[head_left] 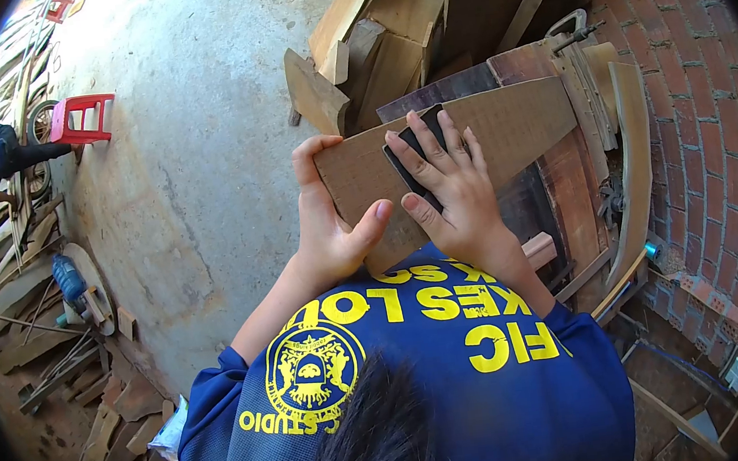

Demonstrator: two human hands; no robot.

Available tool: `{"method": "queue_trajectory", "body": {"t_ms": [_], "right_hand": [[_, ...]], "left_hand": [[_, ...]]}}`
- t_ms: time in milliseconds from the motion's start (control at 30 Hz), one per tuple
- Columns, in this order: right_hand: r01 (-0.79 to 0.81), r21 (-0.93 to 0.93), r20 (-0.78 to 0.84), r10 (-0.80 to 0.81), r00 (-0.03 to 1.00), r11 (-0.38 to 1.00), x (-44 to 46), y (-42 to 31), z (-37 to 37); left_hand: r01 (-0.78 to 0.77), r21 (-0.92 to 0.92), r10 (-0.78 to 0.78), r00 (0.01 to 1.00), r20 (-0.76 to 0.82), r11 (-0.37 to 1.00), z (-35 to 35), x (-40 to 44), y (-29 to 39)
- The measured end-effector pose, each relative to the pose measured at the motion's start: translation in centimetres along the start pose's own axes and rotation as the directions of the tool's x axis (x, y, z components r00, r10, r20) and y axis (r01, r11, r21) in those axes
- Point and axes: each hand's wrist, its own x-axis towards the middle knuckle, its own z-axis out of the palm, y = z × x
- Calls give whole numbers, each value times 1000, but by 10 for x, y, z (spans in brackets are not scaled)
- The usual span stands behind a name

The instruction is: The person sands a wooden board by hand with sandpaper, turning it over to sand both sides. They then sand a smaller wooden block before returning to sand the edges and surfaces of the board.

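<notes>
A flat, brown wooden board [510, 121] lies across a dark work surface, wide at its left end and narrower toward the right. My left hand [332, 221] grips its left end, fingers curled over the far corner and thumb resting near the close edge. On top of the board, my right hand [449, 181] presses a dark, flat sheet or pad [411, 158] against the wood. Its fingers are stretched out over the pad, and part of the pad is hidden beneath them.
Wood offcuts [349, 43] are piled beyond the board. A clamp [578, 36] and a curved wooden piece [631, 158] stand right, near a brick wall [701, 133]. Far left are a red stool [83, 119], a bent-over person [2, 165] and a blue bottle [68, 278].
</notes>
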Motion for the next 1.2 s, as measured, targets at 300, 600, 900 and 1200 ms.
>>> {"method": "queue_trajectory", "body": {"t_ms": [300,600,900,1200], "right_hand": [[-6,-16,10,6,1000,1000,4,-4,0],[-7,-13,27,7,1000,1000,-1,-2,4],[-10,-25,10,10,1000,1000,0,-3,1],[-9,-61,10,10,1000,998,3,-8,0]], "left_hand": [[10,6,-10,1000,4,1000,3,-3,4],[66,-1,-65,993,-96,998,7,-11,0],[27,-45,-32,993,-116,999,10,-9,0],[57,83,-51,996,-73,995,5,-9,2]]}}
